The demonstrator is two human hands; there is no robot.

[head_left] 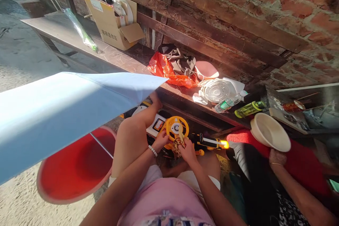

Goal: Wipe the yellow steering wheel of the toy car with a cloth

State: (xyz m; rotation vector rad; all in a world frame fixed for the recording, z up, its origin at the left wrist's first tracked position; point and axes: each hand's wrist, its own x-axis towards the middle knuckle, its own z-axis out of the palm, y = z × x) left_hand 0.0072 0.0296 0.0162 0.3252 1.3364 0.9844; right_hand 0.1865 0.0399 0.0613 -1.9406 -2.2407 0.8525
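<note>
My right hand is closed round what looks like a partly peeled banana. Its pale flesh points up, and brown-spotted peel hangs at its base. Just left of it, my left hand, with a white bead bracelet, has its fingertips pinched together; what they hold, if anything, is hidden. Behind both hands is the yellow steering wheel of a white, black and yellow ride-on toy, low between my knees.
A blue umbrella juts in from the left above a red tub. Along the bench stand a cardboard box, red plastic bag, small fan and bottles. At right, another person's hand holds a cream basin.
</note>
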